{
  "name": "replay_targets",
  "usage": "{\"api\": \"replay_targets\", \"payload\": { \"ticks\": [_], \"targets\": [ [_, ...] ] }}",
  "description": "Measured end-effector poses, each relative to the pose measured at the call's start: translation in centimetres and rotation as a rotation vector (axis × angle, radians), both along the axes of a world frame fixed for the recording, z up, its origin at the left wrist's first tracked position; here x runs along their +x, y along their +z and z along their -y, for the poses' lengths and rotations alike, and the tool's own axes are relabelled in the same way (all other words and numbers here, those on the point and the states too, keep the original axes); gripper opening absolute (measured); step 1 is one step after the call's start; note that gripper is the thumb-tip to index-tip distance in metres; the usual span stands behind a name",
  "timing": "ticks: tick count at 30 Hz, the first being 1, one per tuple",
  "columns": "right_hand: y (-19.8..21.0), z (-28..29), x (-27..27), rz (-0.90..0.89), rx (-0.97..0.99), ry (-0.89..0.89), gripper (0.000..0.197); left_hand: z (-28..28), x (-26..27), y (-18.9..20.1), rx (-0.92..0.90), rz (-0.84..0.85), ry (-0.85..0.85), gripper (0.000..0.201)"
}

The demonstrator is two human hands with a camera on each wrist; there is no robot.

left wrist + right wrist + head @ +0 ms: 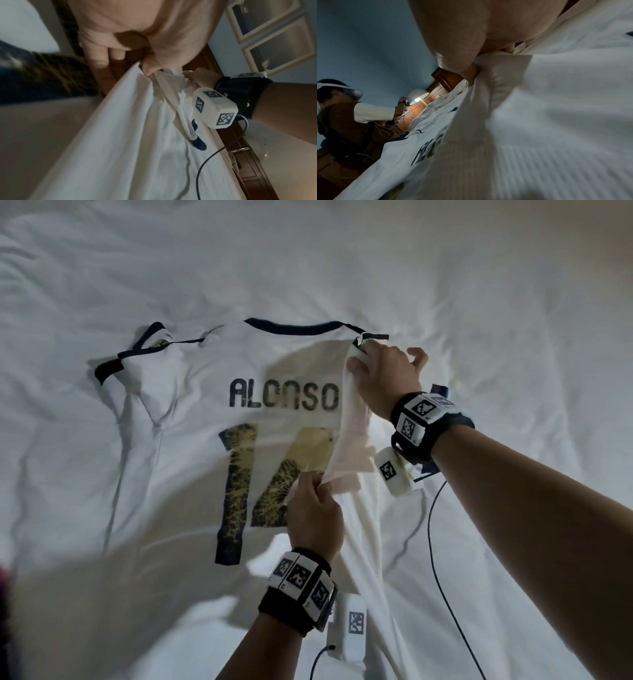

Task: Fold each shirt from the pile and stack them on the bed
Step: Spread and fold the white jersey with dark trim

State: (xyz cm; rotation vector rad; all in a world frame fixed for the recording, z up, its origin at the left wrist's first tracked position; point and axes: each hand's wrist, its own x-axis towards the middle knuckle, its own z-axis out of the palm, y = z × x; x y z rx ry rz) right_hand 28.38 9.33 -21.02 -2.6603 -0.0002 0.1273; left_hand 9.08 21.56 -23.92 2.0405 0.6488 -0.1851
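Observation:
A white football shirt [191,412] with navy trim, the name ALONSO and a worn gold number lies back-up on the bed. Its right side is lifted and folded in over the back. My right hand [383,374] pinches the folded edge near the shoulder. My left hand [315,501] pinches the same edge lower down, by the number. The left wrist view shows my left hand's fingertips [147,67] pinching white cloth [130,121], with my right hand [200,77] just beyond. In the right wrist view my right hand's fingers [467,65] grip the shirt's hem fold [501,83].
White rumpled bed sheet [479,285] spreads all round the shirt. Cables [442,570] from the wrist cameras trail over the sheet at the lower right. A wooden headboard [248,169] and a lit lamp [418,97] stand beside the bed.

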Motion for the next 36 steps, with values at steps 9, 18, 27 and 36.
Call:
{"api": "replay_targets", "payload": {
  "ticks": [9,18,27,36],
  "targets": [
    [-2.1,-5.6,1.2,-0.076,-0.073,0.111,0.018,-3.8,-0.6,-0.3,0.063,-0.079,0.029,0.014],
    [0.9,-4.7,-7.4,0.058,0.008,0.033,0.032,-5.1,-2.3,0.4,0.005,-0.024,0.004,0.007],
    [1.1,-0.7,-30.4,-0.406,0.074,-0.086,0.016,-8.6,-13.0,1.9,0.207,-0.105,-0.442,0.013],
    [4.1,-0.5,-42.4,-0.631,-0.053,-0.256,0.039,-9.7,-25.9,0.0,0.668,-0.032,-0.899,0.063]
  ]
}}
